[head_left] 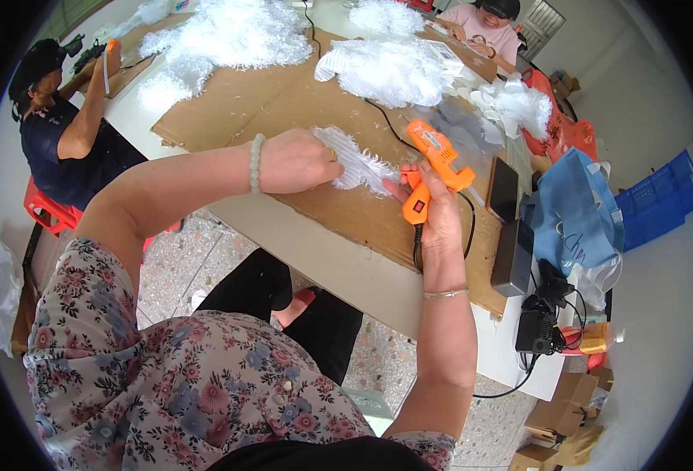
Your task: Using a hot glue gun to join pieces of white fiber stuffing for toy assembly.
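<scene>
My left hand (301, 162) is closed over the left end of a white, ribbed piece with a fringed edge (352, 157). Its fingertips are mostly hidden from view. In my right hand (440, 206) is an orange hot glue gun (440, 153), its handle low and its body slanting up and away to the left. The right fingers wrap the handle near the trigger, just right of the white piece's fringe. A black cord hangs from the handle's bottom. Both hands are above a brown cardboard sheet (283, 102) on the table.
Fluffy white heaps (236, 35) and another white pile (385, 71) lie farther back. At right are a phone (502, 190), a dark box (513, 259), a blue bag (578, 212) and a black adapter with cords (536, 330). Co-workers sit at left (71, 133) and far right (488, 31).
</scene>
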{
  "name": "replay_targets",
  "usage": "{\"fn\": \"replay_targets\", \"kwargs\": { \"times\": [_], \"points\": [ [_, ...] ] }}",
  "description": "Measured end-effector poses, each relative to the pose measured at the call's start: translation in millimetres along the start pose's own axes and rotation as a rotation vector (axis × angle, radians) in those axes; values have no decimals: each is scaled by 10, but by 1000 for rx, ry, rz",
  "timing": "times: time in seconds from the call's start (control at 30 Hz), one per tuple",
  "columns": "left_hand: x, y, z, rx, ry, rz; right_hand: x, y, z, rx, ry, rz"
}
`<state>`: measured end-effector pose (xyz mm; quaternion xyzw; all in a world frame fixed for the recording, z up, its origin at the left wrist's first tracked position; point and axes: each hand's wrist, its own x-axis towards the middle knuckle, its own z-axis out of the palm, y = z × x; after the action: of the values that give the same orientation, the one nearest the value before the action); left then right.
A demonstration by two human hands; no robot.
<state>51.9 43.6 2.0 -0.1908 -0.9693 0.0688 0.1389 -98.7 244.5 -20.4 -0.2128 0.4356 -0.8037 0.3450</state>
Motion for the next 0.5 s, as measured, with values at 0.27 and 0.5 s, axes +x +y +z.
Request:
{"fn": "replay_targets", "kwargs": {
  "times": [0.27,0.5],
  "points": [
    [-158,133,-216,-68,-37,-71,10,3,-5,-23,8,5],
    [14,332,-140,-193,135,-86,-22,6,113,-77,-4,11]
  ]
}}
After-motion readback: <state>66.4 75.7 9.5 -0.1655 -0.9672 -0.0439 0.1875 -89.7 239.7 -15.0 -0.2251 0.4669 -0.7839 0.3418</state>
